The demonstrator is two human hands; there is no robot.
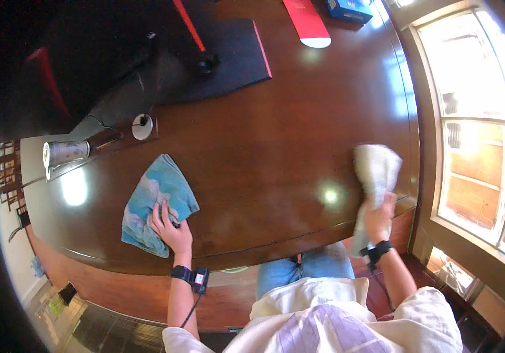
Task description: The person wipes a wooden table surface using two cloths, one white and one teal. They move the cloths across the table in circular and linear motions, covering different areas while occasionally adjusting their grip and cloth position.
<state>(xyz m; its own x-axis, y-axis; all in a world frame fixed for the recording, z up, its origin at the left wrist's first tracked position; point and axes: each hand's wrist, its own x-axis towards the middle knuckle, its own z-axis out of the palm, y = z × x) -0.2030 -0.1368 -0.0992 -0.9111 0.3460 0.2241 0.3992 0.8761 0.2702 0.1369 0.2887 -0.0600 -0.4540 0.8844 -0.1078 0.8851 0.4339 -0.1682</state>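
Note:
A blue-green patterned cloth (161, 197) lies spread in a fan shape on the left part of the brown desk. My left hand (172, 230) grips its near right side, fingers reaching over the folds and pressing it to the desktop. Over by the desk's right end, my right hand (378, 219) is closed around the middle of a white cloth (377, 165). That cloth fans out beyond the fingers, and its other end hangs toward me by the front edge. Motion blurs the right hand slightly.
On the glossy desk (252, 153), a dark monitor and stand (217, 70) fill the far left. A paper cup (67, 153) lies near a cable hole (142, 126). A red envelope (306, 22) and blue box (349, 9) are at the back. A window (476, 123) borders the right.

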